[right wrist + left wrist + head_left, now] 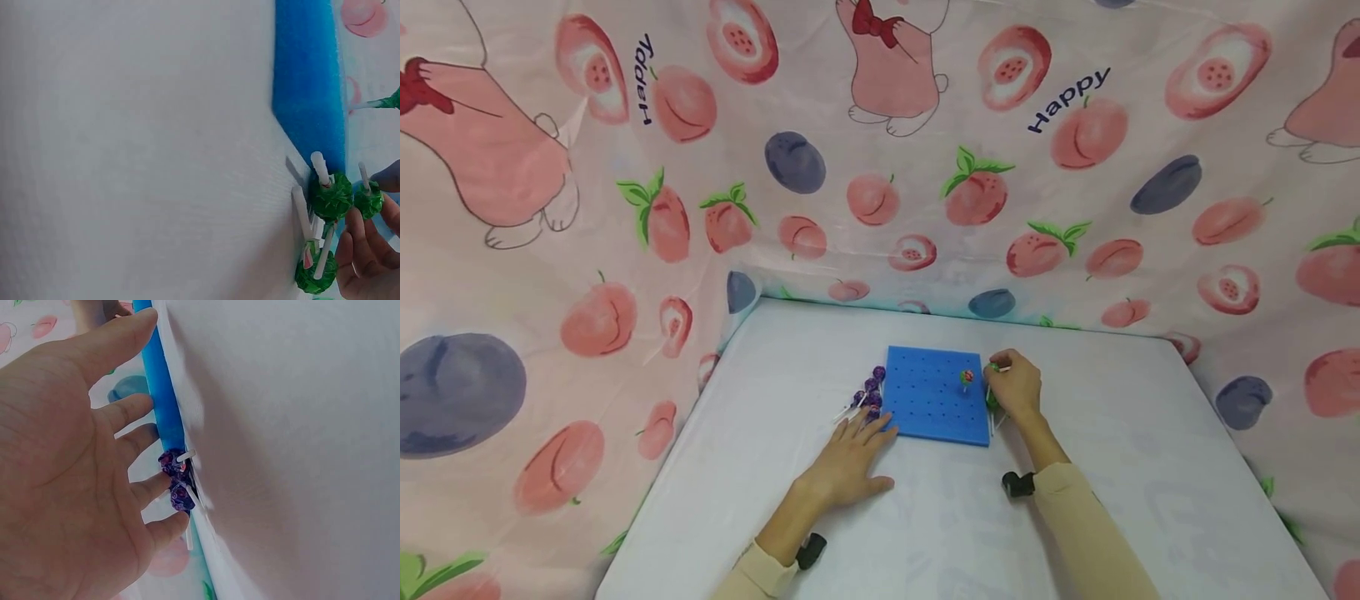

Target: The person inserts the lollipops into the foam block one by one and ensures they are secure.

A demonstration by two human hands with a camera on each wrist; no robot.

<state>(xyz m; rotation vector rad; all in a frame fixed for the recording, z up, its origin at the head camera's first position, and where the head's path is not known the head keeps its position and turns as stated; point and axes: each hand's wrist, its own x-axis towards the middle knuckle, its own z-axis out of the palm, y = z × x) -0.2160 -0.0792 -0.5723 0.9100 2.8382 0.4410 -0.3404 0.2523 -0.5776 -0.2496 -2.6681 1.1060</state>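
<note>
A green lollipop (369,201) is pinched by the right hand (1017,385), just right of the blue board (934,398).
Nothing is held by the left hand (846,462), fingers spread near purple lollipops (871,384), which might be scattered by a stray fingertip. "Happy" (1070,100) is printed on the backdrop (831,187); wrapper lettering cannot be read.

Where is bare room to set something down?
The white table is bare between the sleeves, nearer than the blue board, and right of the right sleeve. Crowded: the board's left edge (purple lollipops, left hand) and right edge (green lollipops, right hand).
</note>
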